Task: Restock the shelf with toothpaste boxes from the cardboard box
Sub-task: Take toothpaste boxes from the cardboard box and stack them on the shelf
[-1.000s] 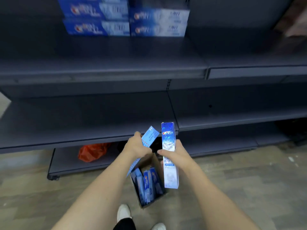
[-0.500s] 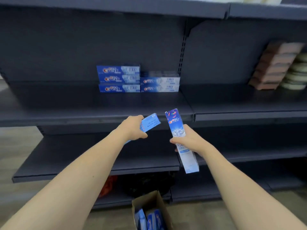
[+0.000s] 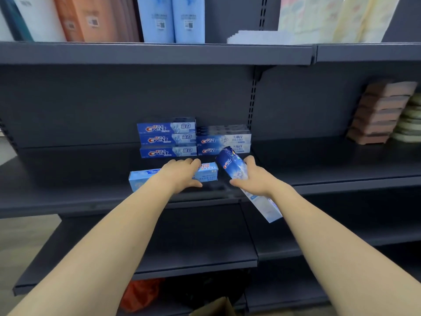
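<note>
- While the left hand [image 3: 182, 173] lies over a pale blue toothpaste box [image 3: 206, 171], its fingers reach across the top and its thumb curls under the near edge, so it grips the box about the middle.
- That box lies flat and lengthwise on the dark shelf [image 3: 330, 172], one end showing left of the wrist and the other just past the fingertips.
- Right of it, and apart from it, the right hand [image 3: 255, 179] holds a second box [image 3: 230, 165] with thumb on the near side and fingers wrapped round the far side.
- This second box is tilted: its dark blue upper end points up and away beyond the fingers, and its pale lower end hangs below the wrist, out past the shelf's front edge.
- Whether its upper end touches anything behind it cannot be told.
- Just beyond both hands, against the back panel, stand two stacks of boxes side by side: a stack of three [image 3: 167, 137] past the left hand, and a lower stack [image 3: 224, 140] past the gap between the hands.
- Far right of the right hand, on the same level, sits a pile of brown items [image 3: 382, 112] beside greenish round ones [image 3: 410, 124].
- Above the hands, an upper shelf [image 3: 159, 53] carries tall blue packs [image 3: 170, 17], orange ones [image 3: 91, 17] and pale packages [image 3: 330, 17].
- Below the forearms, a corner of the cardboard box [image 3: 216, 307] shows at the bottom edge, with something orange [image 3: 141, 293] to its left on the lowest level.
</note>
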### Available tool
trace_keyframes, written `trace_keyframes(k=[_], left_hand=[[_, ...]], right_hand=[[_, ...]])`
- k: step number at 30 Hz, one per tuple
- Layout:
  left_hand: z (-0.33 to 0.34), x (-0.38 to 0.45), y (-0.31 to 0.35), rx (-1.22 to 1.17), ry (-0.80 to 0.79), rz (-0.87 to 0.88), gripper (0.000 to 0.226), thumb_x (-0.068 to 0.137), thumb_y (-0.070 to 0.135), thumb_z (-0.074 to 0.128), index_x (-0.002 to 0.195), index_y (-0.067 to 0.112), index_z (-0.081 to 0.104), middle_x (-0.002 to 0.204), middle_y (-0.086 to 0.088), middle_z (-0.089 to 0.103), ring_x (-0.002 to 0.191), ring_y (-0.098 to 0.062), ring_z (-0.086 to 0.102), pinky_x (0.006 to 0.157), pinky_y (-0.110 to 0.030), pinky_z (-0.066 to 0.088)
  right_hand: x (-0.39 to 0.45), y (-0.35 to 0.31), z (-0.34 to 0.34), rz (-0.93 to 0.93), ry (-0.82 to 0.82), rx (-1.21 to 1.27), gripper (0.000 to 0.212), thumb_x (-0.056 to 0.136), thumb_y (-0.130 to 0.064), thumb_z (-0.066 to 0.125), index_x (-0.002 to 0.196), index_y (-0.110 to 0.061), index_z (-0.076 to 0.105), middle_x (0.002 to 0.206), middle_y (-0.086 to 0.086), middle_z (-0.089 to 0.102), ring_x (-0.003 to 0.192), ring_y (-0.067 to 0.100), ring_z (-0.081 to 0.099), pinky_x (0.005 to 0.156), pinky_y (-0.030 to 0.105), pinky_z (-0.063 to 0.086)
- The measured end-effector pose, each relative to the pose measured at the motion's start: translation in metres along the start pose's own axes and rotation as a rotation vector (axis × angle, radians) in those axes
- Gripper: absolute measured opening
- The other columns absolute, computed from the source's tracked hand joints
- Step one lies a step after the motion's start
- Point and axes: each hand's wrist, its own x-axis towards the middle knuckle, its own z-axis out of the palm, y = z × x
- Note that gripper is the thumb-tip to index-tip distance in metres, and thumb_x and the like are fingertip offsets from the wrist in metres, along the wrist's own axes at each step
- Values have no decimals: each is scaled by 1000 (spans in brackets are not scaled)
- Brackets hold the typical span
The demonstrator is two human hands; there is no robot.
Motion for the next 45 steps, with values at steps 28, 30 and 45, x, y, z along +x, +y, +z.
trace_keyframes(k=[28,30,45], left_hand=[[44,72,-82,-285,-232,-27,61,91,44,54,143,19,32,143,-4,39,128,-23,41,104,-32,36],[40,72,-79,-312,-226,-47,74,89,51,54,148,19,23,151,-2,30,136,-22,33,109,-33,31],[26,110,-15,-346,-243,8,39,101,38,34,116,11,57,117,-8,58,104,-25,54,83,-30,40]], right_hand=[[146,-24,10,-89,-275,-719,26,84,-8,55,109,-12,48,105,8,53,86,21,48,71,28,41],[147,-21,10,-127,-253,-703,30,85,-8,56,114,-11,48,112,9,55,91,22,51,73,29,43],[122,-3,-8,-304,-198,-569,59,85,-41,64,134,-20,42,131,0,48,118,21,48,80,26,36]])
